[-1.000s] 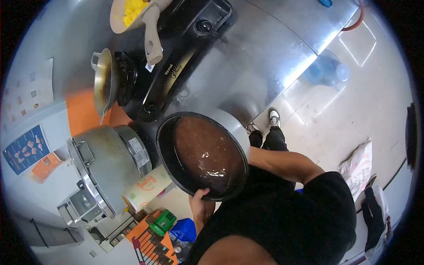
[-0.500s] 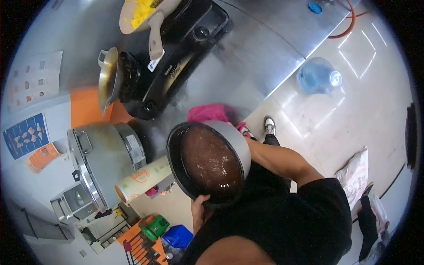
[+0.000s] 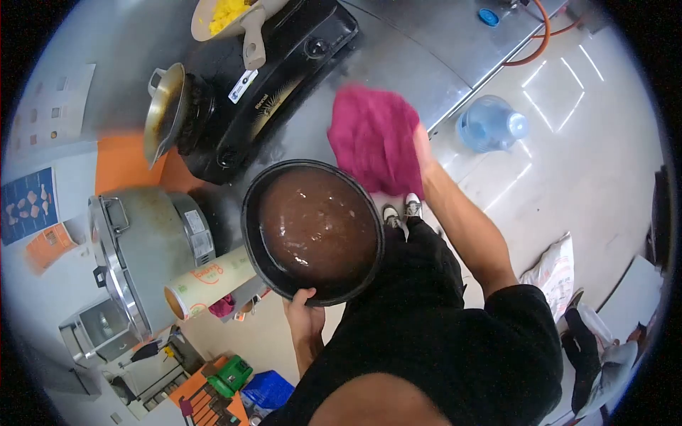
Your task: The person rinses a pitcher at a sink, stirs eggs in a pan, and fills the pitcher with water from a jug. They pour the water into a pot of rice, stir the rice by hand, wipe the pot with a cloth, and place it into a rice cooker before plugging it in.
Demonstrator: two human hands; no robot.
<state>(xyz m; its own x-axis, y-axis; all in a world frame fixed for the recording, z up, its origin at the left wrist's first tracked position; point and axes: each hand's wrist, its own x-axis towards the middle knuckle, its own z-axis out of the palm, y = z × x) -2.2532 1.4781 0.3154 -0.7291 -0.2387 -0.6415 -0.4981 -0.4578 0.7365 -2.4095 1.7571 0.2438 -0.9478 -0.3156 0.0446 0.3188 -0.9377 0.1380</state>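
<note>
A dark round cooking pot (image 3: 249,241) with brown liquid inside is held at its rim by my left hand (image 3: 305,319). The thumb lies over the rim and the other fingers are hidden beneath. My right hand (image 3: 423,153) grips a magenta cloth (image 3: 373,138), which hangs blurred beside the pot, over the edge of the metal counter (image 3: 405,71). Most of the right hand's fingers are behind the cloth. Close to the pot's left side lies a long printed roll (image 3: 217,280).
A black portable stove (image 3: 263,99) bears a pan of yellow food (image 3: 227,18); a metal pan (image 3: 167,113) sits on another burner. A big grey cooker (image 3: 142,248) stands at left. On the floor are a clear water bottle (image 3: 490,124) and a white sack (image 3: 554,273).
My right hand has come away from the pot and swung up and right with the cloth. The pot has turned more level and shifted left, still in my left hand.
</note>
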